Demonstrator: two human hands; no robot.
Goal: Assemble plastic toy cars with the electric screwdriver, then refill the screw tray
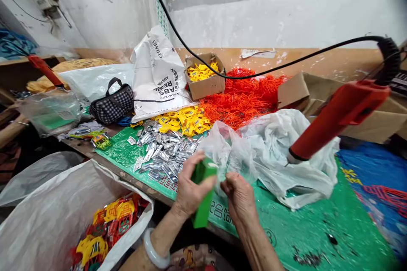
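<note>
My left hand (190,188), with a pale bangle (153,250) on its wrist, grips a bright green box-shaped plastic piece (203,207) over the table's front edge. Just right of it, my right hand (238,194) is closed with its fingertips pinched together; whatever they hold is too small or hidden to make out. Behind both hands lie a pile of shiny silver flat parts (168,154) and a crumpled translucent plastic bag (273,152). Yellow plastic parts (187,120) are heaped beyond the silver ones.
A red electric screwdriver (337,120) hangs at the right on a black cable. Behind stand a carton (206,87), orange-red plastic parts (244,97) and a white resin sack (160,76). At lower left, a large white sack (41,224) holds red and yellow assemblies (111,220).
</note>
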